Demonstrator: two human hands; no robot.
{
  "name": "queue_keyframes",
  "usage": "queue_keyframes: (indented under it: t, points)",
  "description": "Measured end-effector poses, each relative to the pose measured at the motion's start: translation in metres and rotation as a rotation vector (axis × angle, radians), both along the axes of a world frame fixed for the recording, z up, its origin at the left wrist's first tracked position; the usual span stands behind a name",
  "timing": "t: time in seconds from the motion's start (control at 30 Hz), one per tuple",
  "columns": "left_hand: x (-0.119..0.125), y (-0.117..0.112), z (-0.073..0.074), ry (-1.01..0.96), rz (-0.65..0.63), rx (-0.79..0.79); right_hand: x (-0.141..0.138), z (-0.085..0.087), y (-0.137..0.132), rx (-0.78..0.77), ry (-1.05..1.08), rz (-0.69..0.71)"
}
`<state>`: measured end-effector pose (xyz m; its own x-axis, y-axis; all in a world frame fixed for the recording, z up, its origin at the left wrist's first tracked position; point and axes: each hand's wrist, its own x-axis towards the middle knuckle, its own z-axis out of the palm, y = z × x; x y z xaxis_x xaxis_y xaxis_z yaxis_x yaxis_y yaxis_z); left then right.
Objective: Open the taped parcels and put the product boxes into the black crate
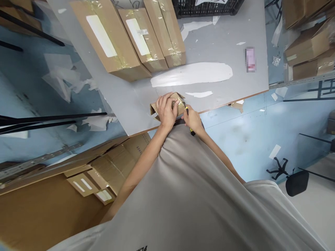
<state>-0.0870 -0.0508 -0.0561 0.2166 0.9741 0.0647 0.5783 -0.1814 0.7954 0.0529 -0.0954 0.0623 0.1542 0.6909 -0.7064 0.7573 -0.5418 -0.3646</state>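
At the table's near edge lies a small cardboard box [181, 109] with flaps standing up at its left end and tape along its right part. My left hand [167, 108] is pressed over it, fingers curled across the top, gripping it. In my right hand [193, 119] is a yellow and black box cutter [186, 110], its front end against the box's right side. The fingers of that hand are wrapped round the handle. Part of the box is hidden beneath my left hand.
Taped cardboard boxes [131, 38] with white labels stand at the table's back left. A black crate [209, 10] sits behind. White paper strips [192, 74] lie on the grey table [222, 38]. A large open carton [39, 212] stands at lower left.
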Motion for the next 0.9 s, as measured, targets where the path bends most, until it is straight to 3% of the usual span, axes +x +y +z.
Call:
queue_keyframes:
  t: [0.13,0.3,0.43,0.67,0.9]
  points:
    - [0.002,0.000,0.002,-0.002,0.005,-0.016,-0.005,-0.011,-0.007,0.060,0.152,-0.255]
    - [0.000,0.001,0.001,-0.025,-0.006,-0.054,-0.010,-0.022,-0.010,0.082,0.174,-0.323]
    - [-0.004,0.001,-0.001,-0.021,0.006,-0.048,-0.002,-0.015,-0.010,0.080,0.233,-0.265]
    - [-0.005,-0.002,0.001,-0.015,-0.002,-0.076,0.007,0.017,-0.008,0.044,0.139,-0.158]
    - [-0.008,-0.004,0.001,-0.010,-0.016,-0.084,-0.002,0.017,0.005,-0.045,-0.073,0.069]
